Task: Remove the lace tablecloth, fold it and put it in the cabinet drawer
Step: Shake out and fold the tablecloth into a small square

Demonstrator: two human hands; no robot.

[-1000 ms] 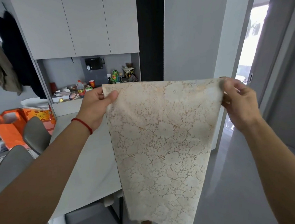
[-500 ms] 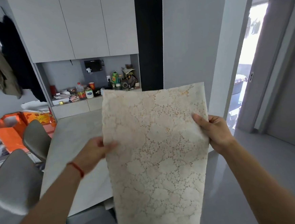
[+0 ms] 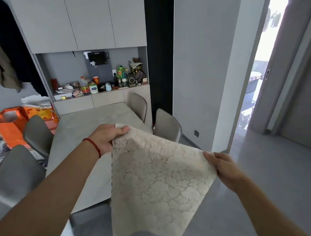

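The cream lace tablecloth [image 3: 159, 180] hangs folded between my two hands, sloping down toward me over the table's near right corner. My left hand [image 3: 107, 138], with a red string on its wrist, pinches the far top corner. At the right edge, lower and closer to me, my right hand [image 3: 222, 165] grips the cloth. The grey dining table [image 3: 89, 134] lies bare beneath and to the left. Beyond the table stands the cabinet with its low drawer fronts [image 3: 103, 99], all closed.
Grey chairs stand at the table's left side [image 3: 38, 134] and at its far right [image 3: 167, 125]. Bottles and clutter fill the cabinet shelf [image 3: 100, 85]. Orange bags [image 3: 12, 127] sit at the left. An open doorway [image 3: 263, 75] lies to the right, with bare floor before it.
Both hands slid down from the cloth's top corners and lowered it from chest height. The cloth now slopes forward instead of hanging flat and upright.
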